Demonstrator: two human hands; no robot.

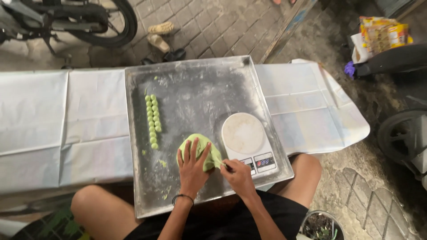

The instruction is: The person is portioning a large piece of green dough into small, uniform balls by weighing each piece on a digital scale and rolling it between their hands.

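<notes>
**Green dough under the left hand, small tool at its right edge**

Far left on the bench (53,115), there is only white paper cover. Next comes the big metal tray (187,89), dusted with flour. On the left part of the tray sit two neat rows of little green dough balls (153,120), running away from the person. They lie well apart from both hands.

Moving right, the left hand (192,166) lies flat on top of the green dough lump (202,146). Its fingers (194,149) are spread wide and pressed down on the dough, not curled round it. The dough pokes out past the fingertips and to the right of them. The lump is a soft, round mound near the front middle of the tray, a bit wider side to side.

Just to the right, the right hand (240,175) is closed in a pinch on a small dark tool (227,167). I cannot tell what kind of tool it is. Its tip touches the lower right edge of the dough, so the dough lies to the left of this hand. The left hand is nearer the dough, since it is right on it.

Beside the dough, to the right, stands a white kitchen scale (247,140) with a round top. It touches or nearly touches the lump.
</notes>
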